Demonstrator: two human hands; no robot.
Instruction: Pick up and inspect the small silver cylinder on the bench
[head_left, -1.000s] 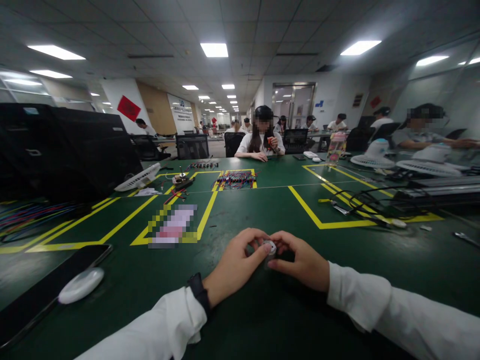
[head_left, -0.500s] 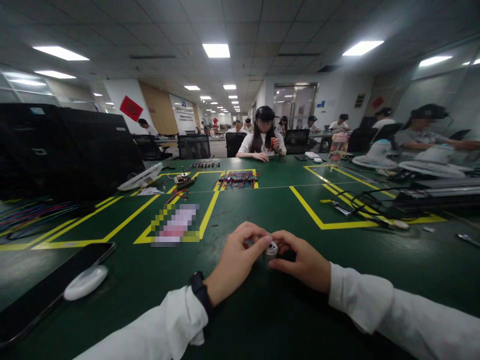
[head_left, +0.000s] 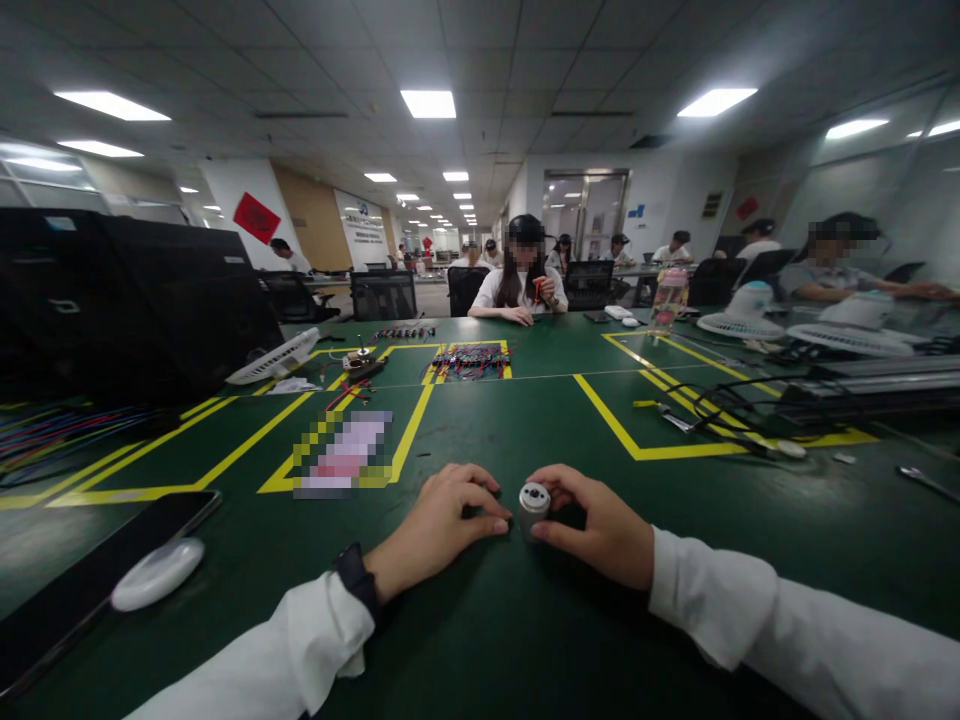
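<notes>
A small silver cylindrical motor [head_left: 533, 520] stands upright on the green table [head_left: 480, 630], its round end face with small holes turned up. My right hand [head_left: 596, 522] grips it from the right, thumb in front and fingers behind. Just left of the motor, my left hand [head_left: 448, 520] rests by the tabletop with its fingers curved and apart, holding nothing. A small gap separates its fingertips from the motor. A dark band circles my left wrist.
Left lie a phone [head_left: 112, 570] and a white oval case [head_left: 159, 574]. Beyond are a wire bundle [head_left: 472, 360], another motor with wires [head_left: 360, 360] and yellow tape outlines [head_left: 412, 435]. Black cables [head_left: 712, 410] and metal bars [head_left: 862, 385] lie right. A person [head_left: 521, 275] sits opposite.
My left hand has let go of the motor's top and moved left, its fingers spreading. My right hand still grips the motor, whose top face now shows fully.
</notes>
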